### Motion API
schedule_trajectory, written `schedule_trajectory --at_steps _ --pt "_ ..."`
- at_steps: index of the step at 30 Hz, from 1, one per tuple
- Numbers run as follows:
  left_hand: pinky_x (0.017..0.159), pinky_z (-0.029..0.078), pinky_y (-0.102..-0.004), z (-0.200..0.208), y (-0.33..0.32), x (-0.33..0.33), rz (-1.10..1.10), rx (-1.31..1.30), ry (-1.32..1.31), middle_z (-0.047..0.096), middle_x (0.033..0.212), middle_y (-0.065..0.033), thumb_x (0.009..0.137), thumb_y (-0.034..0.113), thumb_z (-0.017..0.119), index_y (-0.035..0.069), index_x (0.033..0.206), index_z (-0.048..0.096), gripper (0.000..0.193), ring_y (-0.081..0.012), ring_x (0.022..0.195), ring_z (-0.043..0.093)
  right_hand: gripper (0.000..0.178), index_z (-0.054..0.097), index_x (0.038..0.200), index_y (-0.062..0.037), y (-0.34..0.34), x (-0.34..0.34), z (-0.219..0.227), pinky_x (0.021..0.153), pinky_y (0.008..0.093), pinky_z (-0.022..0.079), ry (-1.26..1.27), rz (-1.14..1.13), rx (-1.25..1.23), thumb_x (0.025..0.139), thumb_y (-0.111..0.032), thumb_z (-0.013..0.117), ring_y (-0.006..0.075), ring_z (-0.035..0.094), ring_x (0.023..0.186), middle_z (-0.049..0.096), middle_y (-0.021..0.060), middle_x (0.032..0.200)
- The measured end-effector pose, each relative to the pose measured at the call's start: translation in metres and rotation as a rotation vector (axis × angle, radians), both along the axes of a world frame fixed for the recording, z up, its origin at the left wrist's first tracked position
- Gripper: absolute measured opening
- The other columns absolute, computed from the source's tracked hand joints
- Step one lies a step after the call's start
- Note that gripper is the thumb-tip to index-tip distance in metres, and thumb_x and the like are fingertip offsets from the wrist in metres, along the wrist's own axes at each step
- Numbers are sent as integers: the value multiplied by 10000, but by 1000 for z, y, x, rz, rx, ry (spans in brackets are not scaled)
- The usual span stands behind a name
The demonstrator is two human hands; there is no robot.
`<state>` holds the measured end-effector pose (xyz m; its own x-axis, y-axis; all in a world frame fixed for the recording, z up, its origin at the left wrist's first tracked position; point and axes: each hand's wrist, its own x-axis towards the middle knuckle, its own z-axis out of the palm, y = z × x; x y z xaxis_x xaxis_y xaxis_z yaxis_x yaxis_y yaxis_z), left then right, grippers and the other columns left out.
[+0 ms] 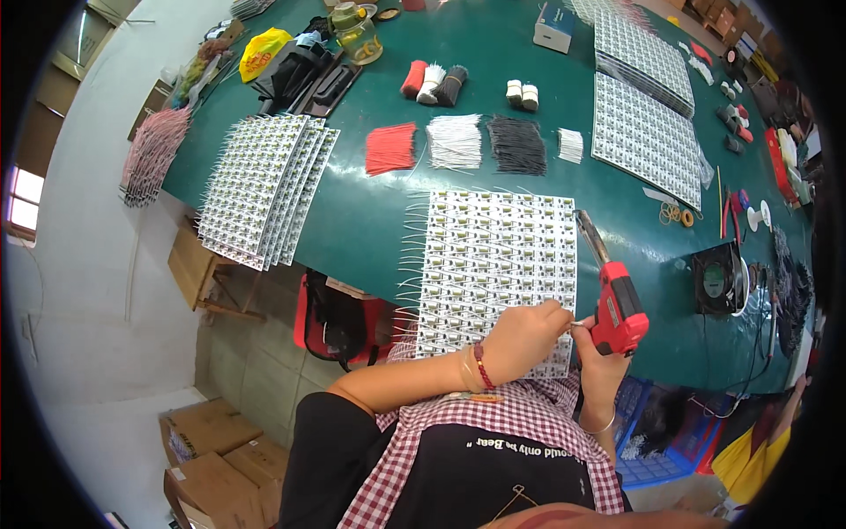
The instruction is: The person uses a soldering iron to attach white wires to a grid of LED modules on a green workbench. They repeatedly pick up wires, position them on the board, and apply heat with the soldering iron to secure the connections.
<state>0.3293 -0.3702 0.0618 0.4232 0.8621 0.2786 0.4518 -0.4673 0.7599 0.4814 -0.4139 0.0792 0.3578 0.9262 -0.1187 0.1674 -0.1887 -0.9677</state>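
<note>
Left hand (522, 342): over the lower right part of the board, fingers drawn in narrow at its right edge; whether the tips grip anything, cannot tell.
Right hand (603, 368): wrapped on a red-and-black gun-shaped tool (619, 309); thumb and finger close to left fingertips, small white piece (576, 324) between the hands, too small to identify.
Tool tip: points away from the person, just beside the board's upper right corner.
Board (493, 264): white, rows of small parts, flat at the counter (370, 234) near edge in front of the person; white wires stick out past its left side.
Loose wires: red pile (390, 147), white pile (455, 141), black pile (517, 144), short white pile (570, 145), in a row beyond the board.
Board stacks: one left (256, 185), one far right (648, 137).
Glass jar (359, 44): lidded, far side of counter, yellowish contents, exact kind unclear.
Yellow bag (264, 53): left of jar, contents hidden.
White-and-blue box (553, 28): far side of counter, inside not visible.
Blue basket (656, 472): low, right of person; dark item and small white bits inside.
Cardboard boxes (211, 429): floor, lower left, contents hidden.
Black fan (718, 280): counter, right of tool.
</note>
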Motion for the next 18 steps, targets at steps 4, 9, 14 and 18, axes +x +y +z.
schedule_trajectory --at_steps 4,9,14,18 --pt "642 521 -358 4 -1 -3 -44 173 22 592 835 -88 748 47 658 23 1016 634 270 -279 754 626 211 639 953 -28 -2 2 -8 705 236 490 49 -14 3 800 -10 783 76 609 768 663 -3 883" --pt "608 519 -375 3 0 -8 11 -8 -33 620 813 -102 821 43 673 27 967 653 149 -289 712 643 224 624 977 -23 3 -1 4 724 231 500 159 76 -28 813 -8 776 79 623 798 674 17 904" --pt "582 516 -381 14 8 -5 -28 -10 -34 623 834 -106 863 66 666 39 934 653 77 -303 696 644 273 615 1020 -30 -1 -4 -7 693 238 492 142 44 105 794 18 761 73 596 783 639 4 904" --pt "588 514 -392 16 5 -2 -30 -67 33 614 856 -108 869 68 658 46 935 648 70 -311 702 642 332 557 1116 -27 -4 3 -5 702 218 493 104 125 69 836 59 714 70 582 817 604 16 941"
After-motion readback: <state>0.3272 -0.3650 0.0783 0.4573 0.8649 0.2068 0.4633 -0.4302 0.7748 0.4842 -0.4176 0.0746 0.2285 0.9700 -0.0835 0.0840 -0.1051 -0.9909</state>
